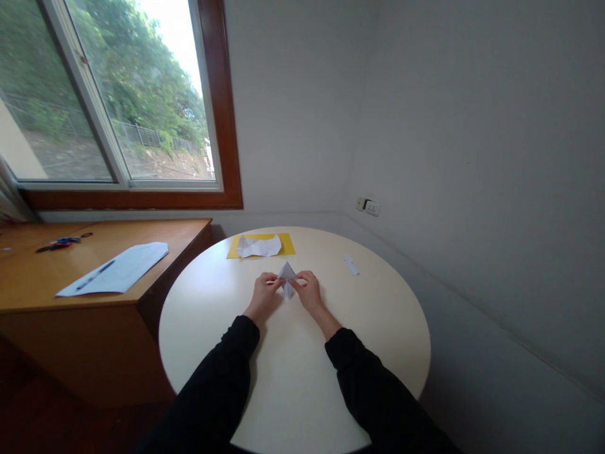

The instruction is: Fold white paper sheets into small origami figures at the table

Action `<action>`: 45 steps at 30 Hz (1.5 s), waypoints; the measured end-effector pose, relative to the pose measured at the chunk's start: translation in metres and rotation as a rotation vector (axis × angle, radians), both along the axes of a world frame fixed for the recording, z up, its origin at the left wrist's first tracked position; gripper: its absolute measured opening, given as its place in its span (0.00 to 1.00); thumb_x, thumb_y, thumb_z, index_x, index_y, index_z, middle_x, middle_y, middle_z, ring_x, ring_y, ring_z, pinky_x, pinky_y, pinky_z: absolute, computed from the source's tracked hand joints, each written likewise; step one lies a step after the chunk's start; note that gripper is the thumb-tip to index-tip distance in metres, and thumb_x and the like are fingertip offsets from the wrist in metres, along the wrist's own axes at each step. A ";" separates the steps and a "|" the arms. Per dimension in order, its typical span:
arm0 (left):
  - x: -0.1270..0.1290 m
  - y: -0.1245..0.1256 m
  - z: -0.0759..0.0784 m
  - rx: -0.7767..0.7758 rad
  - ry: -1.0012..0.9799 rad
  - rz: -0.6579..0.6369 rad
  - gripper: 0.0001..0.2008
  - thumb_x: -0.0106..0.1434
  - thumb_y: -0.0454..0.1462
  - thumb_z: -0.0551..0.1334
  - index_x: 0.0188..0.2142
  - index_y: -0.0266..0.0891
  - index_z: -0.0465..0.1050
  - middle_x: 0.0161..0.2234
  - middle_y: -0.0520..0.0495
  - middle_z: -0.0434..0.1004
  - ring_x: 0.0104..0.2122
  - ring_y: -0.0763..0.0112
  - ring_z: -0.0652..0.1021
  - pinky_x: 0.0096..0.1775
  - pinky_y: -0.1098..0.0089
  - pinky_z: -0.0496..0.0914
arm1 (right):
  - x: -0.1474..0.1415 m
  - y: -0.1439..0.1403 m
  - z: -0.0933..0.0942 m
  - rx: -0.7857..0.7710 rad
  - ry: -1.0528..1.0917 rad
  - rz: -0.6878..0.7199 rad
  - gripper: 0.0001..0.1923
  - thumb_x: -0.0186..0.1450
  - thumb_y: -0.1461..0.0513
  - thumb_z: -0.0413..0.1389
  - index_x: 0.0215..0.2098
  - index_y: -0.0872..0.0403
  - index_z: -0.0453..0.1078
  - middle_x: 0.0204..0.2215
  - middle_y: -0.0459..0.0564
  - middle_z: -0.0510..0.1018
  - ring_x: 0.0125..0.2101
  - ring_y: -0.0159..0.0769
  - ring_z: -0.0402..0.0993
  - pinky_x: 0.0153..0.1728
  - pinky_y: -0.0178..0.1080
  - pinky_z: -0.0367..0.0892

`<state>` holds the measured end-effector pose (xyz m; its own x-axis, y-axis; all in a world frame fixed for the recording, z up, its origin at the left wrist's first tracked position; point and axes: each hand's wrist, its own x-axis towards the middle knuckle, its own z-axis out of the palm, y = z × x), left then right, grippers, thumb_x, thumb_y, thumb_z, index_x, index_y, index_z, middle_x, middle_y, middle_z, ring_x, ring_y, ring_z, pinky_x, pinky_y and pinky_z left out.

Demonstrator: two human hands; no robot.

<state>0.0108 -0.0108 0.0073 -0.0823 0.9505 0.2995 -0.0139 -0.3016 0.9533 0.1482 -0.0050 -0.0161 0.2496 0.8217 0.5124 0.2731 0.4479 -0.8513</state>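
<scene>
Two hands meet on one small folded white paper point(287, 278), which lies near the middle of the round cream worktop point(378, 328), slightly toward its far side. The paper forms a pointed, kite-like shape; its long axis runs away from the person, one tip toward the window point(118, 94) side and the other toward the sleeves. It sits directly between the hands, equally near to both. The left hand point(266, 291) pinches the paper's left edge with its fingers pressed together; the right hand point(308, 291) pinches the right edge in the same way. Both forearms wear black sleeves.

Beyond the paper, at the far rim, a crumpled white sheet point(258, 246) rests on a yellow sheet point(287, 243). A small white scrap point(351, 265) lies apart to the right. On the wooden desk point(28, 284) at left lie a white sheet point(118, 268) with a pen point(96, 275) on it, and scissors point(61, 242). A wall socket point(368, 205) shows behind. No writing or brand can be read.
</scene>
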 end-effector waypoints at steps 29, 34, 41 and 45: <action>0.004 -0.007 0.002 -0.192 -0.157 -0.060 0.18 0.43 0.47 0.65 0.24 0.33 0.70 0.19 0.51 0.67 0.20 0.76 0.67 0.22 0.74 0.61 | -0.005 -0.016 0.017 -0.277 0.168 0.328 0.12 0.50 0.58 0.54 0.13 0.55 0.61 0.13 0.43 0.67 0.17 0.27 0.61 0.23 0.33 0.58; 0.004 -0.012 0.006 -0.250 -0.180 -0.143 0.19 0.43 0.48 0.66 0.25 0.33 0.69 0.20 0.50 0.68 0.20 0.76 0.68 0.22 0.75 0.61 | -0.006 -0.016 0.016 -0.288 0.118 0.374 0.12 0.50 0.58 0.54 0.13 0.54 0.60 0.13 0.43 0.67 0.18 0.28 0.61 0.23 0.33 0.57; 0.006 -0.016 0.009 -0.199 -0.094 -0.201 0.19 0.41 0.47 0.67 0.24 0.31 0.70 0.19 0.51 0.68 0.21 0.78 0.66 0.23 0.75 0.59 | -0.008 -0.011 0.014 -0.242 0.226 0.307 0.14 0.46 0.54 0.59 0.20 0.55 0.64 0.18 0.42 0.68 0.20 0.28 0.61 0.23 0.33 0.57; 0.008 -0.017 0.008 -0.186 -0.009 -0.246 0.21 0.42 0.49 0.66 0.24 0.31 0.70 0.18 0.52 0.67 0.19 0.78 0.64 0.22 0.75 0.55 | -0.007 -0.009 0.013 -0.264 0.313 0.295 0.17 0.43 0.54 0.61 0.25 0.58 0.67 0.22 0.46 0.72 0.22 0.30 0.64 0.26 0.34 0.60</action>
